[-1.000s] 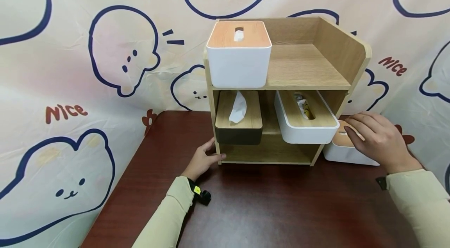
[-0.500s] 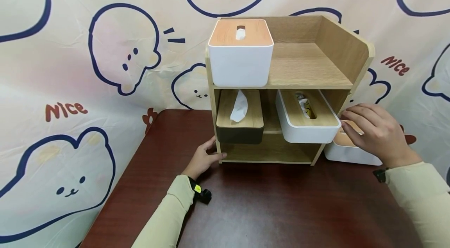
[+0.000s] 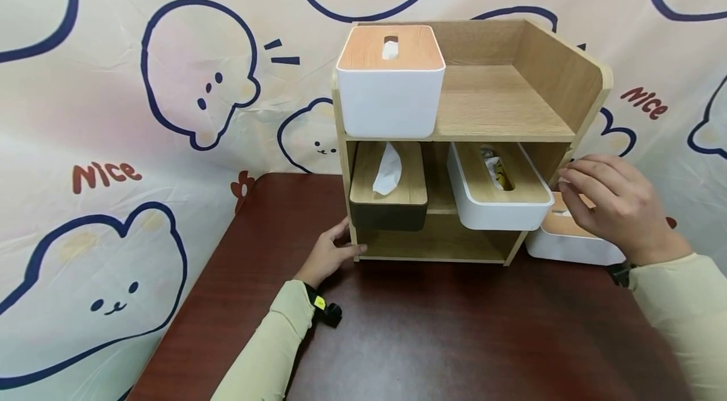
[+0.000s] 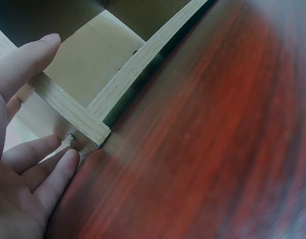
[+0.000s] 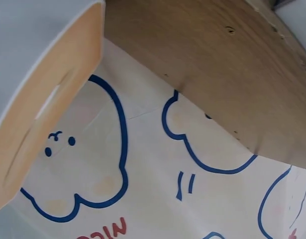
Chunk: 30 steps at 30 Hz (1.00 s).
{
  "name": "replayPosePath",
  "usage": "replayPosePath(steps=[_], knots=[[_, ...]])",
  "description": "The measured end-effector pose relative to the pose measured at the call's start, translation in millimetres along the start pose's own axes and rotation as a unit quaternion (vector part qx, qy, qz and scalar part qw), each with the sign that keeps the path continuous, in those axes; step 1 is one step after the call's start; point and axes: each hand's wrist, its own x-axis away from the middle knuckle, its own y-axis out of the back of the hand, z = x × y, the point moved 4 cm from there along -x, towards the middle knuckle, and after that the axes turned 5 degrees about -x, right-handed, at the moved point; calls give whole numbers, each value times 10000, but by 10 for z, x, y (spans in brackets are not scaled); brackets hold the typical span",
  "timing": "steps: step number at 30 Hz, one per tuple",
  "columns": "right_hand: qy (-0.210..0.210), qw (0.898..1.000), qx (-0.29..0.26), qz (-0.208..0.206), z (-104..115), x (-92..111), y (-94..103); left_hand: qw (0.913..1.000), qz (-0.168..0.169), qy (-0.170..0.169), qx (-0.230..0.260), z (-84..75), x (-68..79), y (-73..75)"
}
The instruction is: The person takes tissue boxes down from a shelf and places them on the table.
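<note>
A wooden shelf unit (image 3: pixel 505 98) stands on the table. My left hand (image 3: pixel 329 256) grips its lower left side panel (image 4: pixel 75 112), thumb on the inner side and fingers along the outer face. To the right of the unit hovers my right hand (image 3: pixel 616 208), fingers loosely bent, with nothing visibly held. Behind and below it, a white tissue box (image 3: pixel 573 248) with a wooden lid rests on the table, partly hidden. On the middle shelf sit a dark green tissue box (image 3: pixel 389 216) and another white tissue box (image 3: pixel 502 216), both jutting past the front edge. The right wrist view shows no hand.
A taller white tissue box (image 3: pixel 390 104) stands at the left of the top shelf. The bottom shelf (image 3: pixel 431 246) lies just above the table (image 3: pixel 431 338). A printed cloth (image 3: pixel 199 85) with cartoon bears hangs behind.
My right hand has risen slightly beside the shelf unit. The left hand keeps its place on the side panel, and the boxes stay put. The view has shifted a little.
</note>
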Motion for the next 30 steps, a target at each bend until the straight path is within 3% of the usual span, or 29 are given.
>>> replayPosePath(steps=[16,25,30], knots=[[122,9998,-21,-167,36,-221,-45,9999,128,57,-38,-29,-6,1],[130,9996,16,-243,79,-293,-68,9996,193,-31,-220,-360,144,32],[135,9997,15,-201,92,-364,-86,9997,139,52,-175,-205,66,23]])
